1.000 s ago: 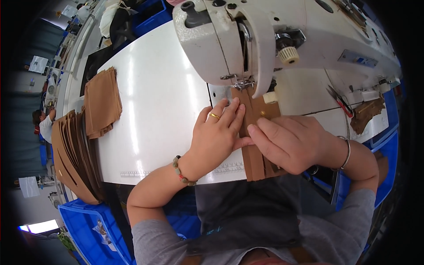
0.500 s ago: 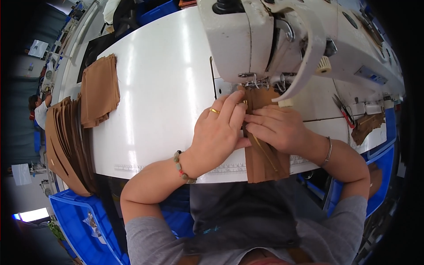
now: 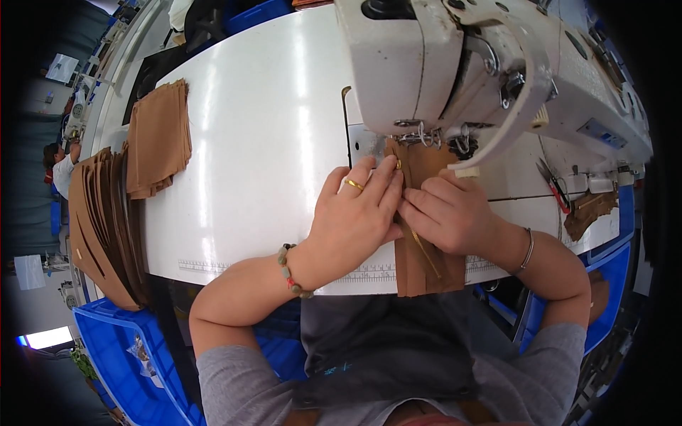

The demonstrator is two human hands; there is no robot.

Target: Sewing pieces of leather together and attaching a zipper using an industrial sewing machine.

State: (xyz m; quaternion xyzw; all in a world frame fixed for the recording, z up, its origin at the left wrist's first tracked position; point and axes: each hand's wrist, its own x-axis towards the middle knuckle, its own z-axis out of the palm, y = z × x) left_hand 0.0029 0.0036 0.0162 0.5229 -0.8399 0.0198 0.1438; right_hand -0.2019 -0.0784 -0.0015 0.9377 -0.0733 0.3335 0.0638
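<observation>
A strip of brown fabric (image 3: 432, 162) lies under the needle area of a white sewing machine (image 3: 398, 78) and hangs just past the table's front edge. Along it runs a zipper (image 3: 425, 254) with gold-coloured teeth, partly covered by my fingers. My left hand (image 3: 355, 206) rests on the fabric's left side, fingers extended and fingertips beside the gold metal piece near the presser foot. With fingers curled, my right hand (image 3: 451, 213) pinches the zipper edge just right of the left fingertips. The exact grip under the fingers is hidden.
Stacked brown fabric pieces (image 3: 160, 138) lie on the white table (image 3: 241, 156) at left, beside more hanging brown panels (image 3: 106, 227). Red-handled scissors (image 3: 554, 186) and a brown scrap (image 3: 590, 213) sit at right. Blue bins (image 3: 131, 362) flank the table. Another person (image 3: 62, 167) sits far left.
My right fingers have curled more tightly, and the hand has shifted slightly. The left fingertips have slid a little back from the presser foot. The whole view has shifted slightly.
</observation>
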